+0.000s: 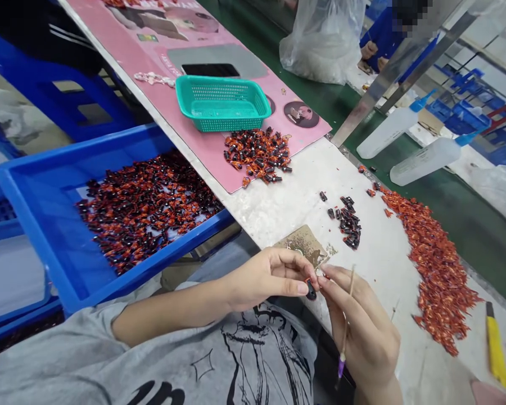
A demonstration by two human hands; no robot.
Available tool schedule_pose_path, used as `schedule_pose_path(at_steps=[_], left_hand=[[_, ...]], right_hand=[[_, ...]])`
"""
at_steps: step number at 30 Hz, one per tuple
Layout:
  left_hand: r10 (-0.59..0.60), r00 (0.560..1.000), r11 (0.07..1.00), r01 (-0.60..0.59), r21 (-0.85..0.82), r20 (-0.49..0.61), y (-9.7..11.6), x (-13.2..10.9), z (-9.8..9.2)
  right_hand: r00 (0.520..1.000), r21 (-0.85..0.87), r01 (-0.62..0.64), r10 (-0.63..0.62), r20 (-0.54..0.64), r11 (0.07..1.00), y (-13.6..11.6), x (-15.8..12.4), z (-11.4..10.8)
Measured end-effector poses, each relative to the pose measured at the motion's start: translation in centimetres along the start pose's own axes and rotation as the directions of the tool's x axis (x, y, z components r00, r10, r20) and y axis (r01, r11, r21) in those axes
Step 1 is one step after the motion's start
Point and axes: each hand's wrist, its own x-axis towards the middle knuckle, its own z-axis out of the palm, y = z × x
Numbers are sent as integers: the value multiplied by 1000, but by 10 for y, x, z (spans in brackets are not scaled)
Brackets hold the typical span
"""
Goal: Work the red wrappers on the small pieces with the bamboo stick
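My left hand (270,278) pinches a small black part (311,290) at the table's near edge. My right hand (362,323) meets it fingertip to fingertip and also holds a thin stick with a purple tip (346,326). Just beyond the hands lies a worn brown card (306,244). A small heap of black parts (348,222) sits past it. A long pile of orange pieces (436,270) runs along the right. Another heap of black-and-orange parts (259,154) lies on the pink mat (152,67).
A teal basket (221,104) stands on the pink mat. A blue bin (34,225) at left holds many black-and-orange parts. Two white squeeze bottles (421,160) lie at right, a yellow utility knife (495,349) near the front right. A clear bag (320,39) and another person sit far back.
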Motion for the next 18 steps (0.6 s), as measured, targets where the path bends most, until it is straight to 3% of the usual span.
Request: schedule_pose_path(at_steps=[2,4,7,9,13,18], left_hand=[[46,999,999,-46,13,4,0,-3,3],[133,991,990,-133,55,3,-1,-6,6],[267,963,951,-258,168,-31,-2,-8,10],[315,948,925,-293,242,-54,-2,-9,11],[333,942,902,-308,301,-32,-2,-8,13],[308,951,924,-289,248,-37,-4,-8,16]], right_hand=[[999,91,-39,37,16,995,-3,-2,-1],[988,134,-125,136,-72,983,-9,-6,1],[887,241,-265,334,-320,934,-21,-12,12],[823,314,-280,395,-408,907,-28,-15,22],[841,344,-268,393,-373,900,-33,-15,34],[880,313,-246,347,-325,917,-30,-16,33]])
